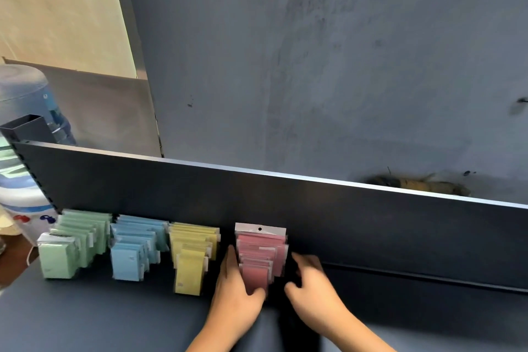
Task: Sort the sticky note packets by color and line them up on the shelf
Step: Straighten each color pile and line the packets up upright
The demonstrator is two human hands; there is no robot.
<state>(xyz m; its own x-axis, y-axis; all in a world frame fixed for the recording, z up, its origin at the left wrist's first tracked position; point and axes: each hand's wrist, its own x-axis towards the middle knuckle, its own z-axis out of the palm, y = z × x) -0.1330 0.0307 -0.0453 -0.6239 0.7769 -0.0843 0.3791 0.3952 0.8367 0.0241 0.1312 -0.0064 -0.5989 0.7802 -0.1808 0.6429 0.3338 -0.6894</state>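
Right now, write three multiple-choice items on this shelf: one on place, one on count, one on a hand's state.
1. Which row stands furthest left?
A. pink
B. green
C. yellow

2. How many colour rows stand on the shelf?
A. two
B. six
C. four

3. What does the left hand do?
A. grips the pink row
B. hangs idle
C. lifts a blue packet

Key: B, the green row is leftmost on the shelf; C, green, blue row, yellow row, pink row; A, the left hand wraps the pink row's front packets.
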